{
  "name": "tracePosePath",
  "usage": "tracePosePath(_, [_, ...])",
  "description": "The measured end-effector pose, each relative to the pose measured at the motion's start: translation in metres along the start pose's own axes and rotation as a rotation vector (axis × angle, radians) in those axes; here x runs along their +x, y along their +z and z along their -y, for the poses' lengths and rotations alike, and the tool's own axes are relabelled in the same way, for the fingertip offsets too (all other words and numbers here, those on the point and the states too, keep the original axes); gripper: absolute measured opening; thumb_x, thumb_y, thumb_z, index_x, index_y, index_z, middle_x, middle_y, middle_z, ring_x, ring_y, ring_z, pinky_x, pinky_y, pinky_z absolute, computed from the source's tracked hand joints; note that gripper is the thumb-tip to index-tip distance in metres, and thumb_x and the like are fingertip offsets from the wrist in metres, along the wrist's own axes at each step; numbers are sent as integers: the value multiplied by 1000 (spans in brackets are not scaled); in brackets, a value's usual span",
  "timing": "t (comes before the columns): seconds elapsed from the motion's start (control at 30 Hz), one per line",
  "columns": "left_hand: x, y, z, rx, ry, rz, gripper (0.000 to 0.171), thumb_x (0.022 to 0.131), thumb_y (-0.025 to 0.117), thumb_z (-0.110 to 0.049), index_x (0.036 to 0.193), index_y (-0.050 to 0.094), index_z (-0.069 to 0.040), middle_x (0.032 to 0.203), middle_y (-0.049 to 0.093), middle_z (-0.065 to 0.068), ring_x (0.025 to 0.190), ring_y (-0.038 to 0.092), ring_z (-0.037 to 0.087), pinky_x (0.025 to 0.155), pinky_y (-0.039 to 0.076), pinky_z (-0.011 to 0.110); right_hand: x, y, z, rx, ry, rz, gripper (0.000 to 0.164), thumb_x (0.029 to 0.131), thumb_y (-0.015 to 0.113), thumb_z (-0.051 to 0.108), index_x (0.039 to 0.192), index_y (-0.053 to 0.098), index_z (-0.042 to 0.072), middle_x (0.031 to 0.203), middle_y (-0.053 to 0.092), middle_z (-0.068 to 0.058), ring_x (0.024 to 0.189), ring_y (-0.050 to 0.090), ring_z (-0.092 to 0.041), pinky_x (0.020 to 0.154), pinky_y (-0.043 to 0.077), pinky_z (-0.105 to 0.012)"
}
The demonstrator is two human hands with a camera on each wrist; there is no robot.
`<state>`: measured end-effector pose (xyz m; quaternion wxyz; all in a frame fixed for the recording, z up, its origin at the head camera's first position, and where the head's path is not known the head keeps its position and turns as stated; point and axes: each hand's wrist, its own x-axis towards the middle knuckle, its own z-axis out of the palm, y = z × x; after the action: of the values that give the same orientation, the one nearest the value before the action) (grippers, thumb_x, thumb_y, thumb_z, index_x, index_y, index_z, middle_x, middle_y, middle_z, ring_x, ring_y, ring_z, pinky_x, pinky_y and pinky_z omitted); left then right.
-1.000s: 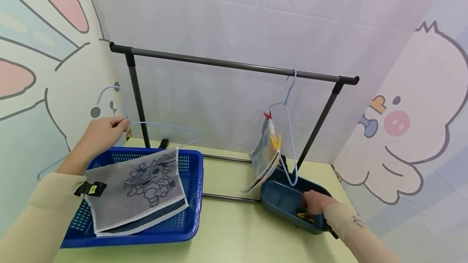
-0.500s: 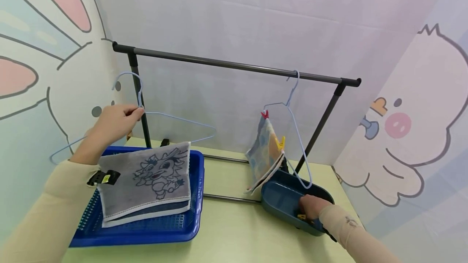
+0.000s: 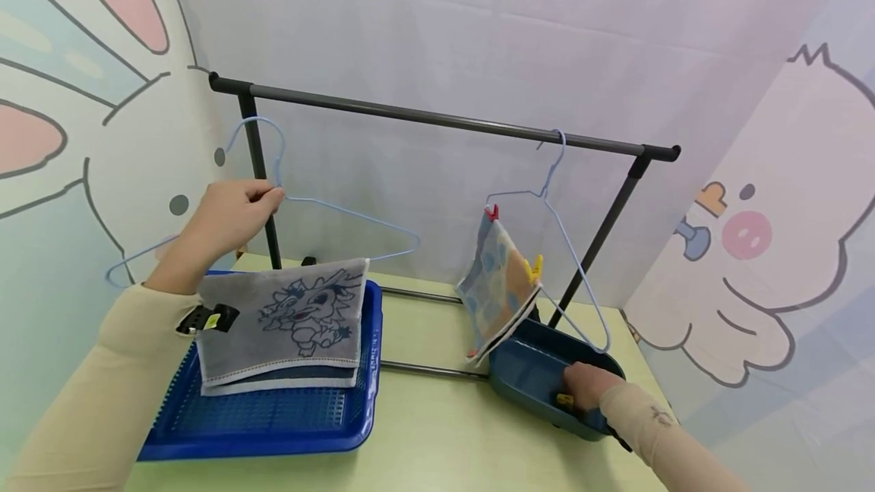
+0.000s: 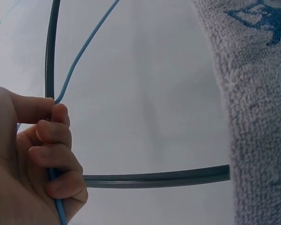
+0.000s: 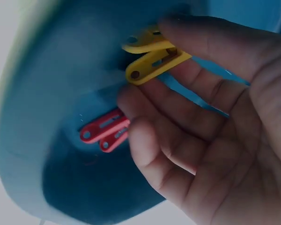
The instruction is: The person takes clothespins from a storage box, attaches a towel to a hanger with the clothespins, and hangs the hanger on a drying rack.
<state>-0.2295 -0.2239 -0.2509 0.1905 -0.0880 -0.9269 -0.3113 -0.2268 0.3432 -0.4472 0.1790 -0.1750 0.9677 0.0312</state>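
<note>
My left hand (image 3: 235, 215) grips a light blue wire clothes hanger (image 3: 349, 211) at its neck, with the hook upright above the fingers. A grey towel (image 3: 287, 340) with a dark cartoon dragon hangs folded over that hanger, above a blue basket (image 3: 372, 393); part of it lies behind my forearm. My right hand (image 3: 591, 386) is down inside a dark blue-green basin (image 3: 522, 370). In the right wrist view, its thumb and fingers pinch a yellow clothespin (image 5: 152, 68). A red clothespin (image 5: 105, 126) lies in the basin just beyond the fingertips.
A dark rack's top bar (image 3: 410, 116) spans the back. Near its right end hangs a second blue hanger (image 3: 581, 272), bearing a patterned towel (image 3: 495, 279) clipped with a red clothespin (image 3: 491, 212) and a yellow one. Lower rack rails cross the pale table (image 3: 437, 431).
My left hand has risen and moved right, carrying the hanger and grey towel toward the rack. The patterned towel's hanger has turned on the bar. My right hand stays in the basin.
</note>
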Motion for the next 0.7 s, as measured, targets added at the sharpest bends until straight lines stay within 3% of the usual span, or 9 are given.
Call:
tracePosePath(0.43, [5,-2,-17,-11,19,11,40,100,43,-37,73,53,-8,57,34,3,50,32,20,47,27,33,-8,-19,5,108,-5,-94,8,85,63,1,85,58,6,71,53,-1,62,47,-17,63,46,-39])
tracePosePath(0.57, [5,-1,-23,-9,27,-1,38,100,45,-34,74,54,-8,58,34,4,52,32,21,48,26,33,-8,-25,11,159,-2,-141,4,87,63,5,85,59,5,74,55,-2,62,48,-16,63,47,-37])
tracePosePath(0.7, [6,3,-27,-15,40,5,37,99,46,-31,72,54,-8,57,35,4,52,33,21,48,27,33,-12,-28,21,170,-53,-202,5,89,61,7,85,60,7,72,51,1,60,45,-15,59,43,-34])
